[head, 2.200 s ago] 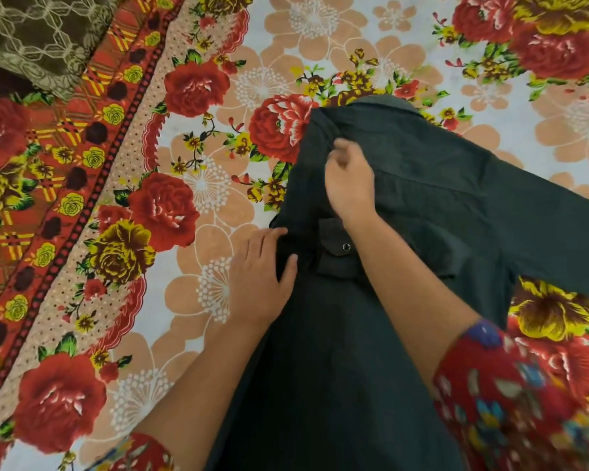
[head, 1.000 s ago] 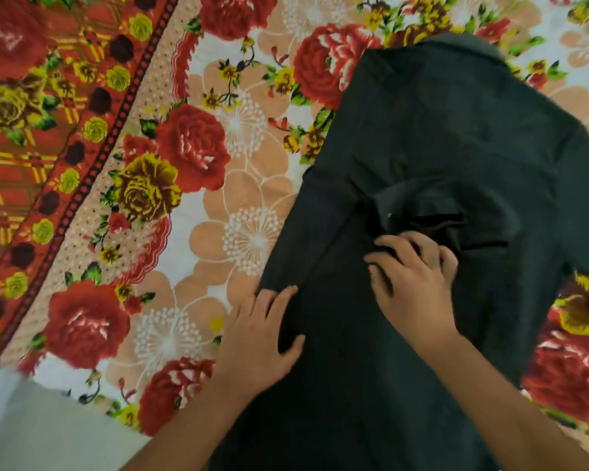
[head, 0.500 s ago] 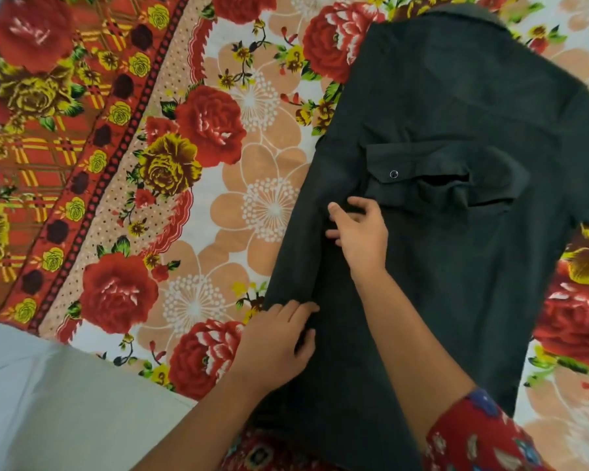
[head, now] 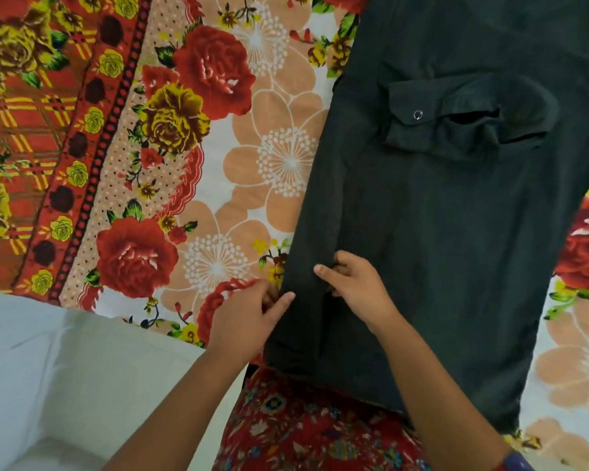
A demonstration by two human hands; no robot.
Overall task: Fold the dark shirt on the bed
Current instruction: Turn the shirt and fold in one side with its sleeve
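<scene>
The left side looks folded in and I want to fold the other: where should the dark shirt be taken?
Probably pinch the dark shirt by its right edge, from the right: it lies flat and free on the bedsheet. The left hand and right hand hold the folded left edge.

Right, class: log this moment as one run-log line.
stage: side fold | left grip: pinches left edge of dark grey fabric shirt | right grip: holds fold beside it | surface: red floral bedsheet
</scene>
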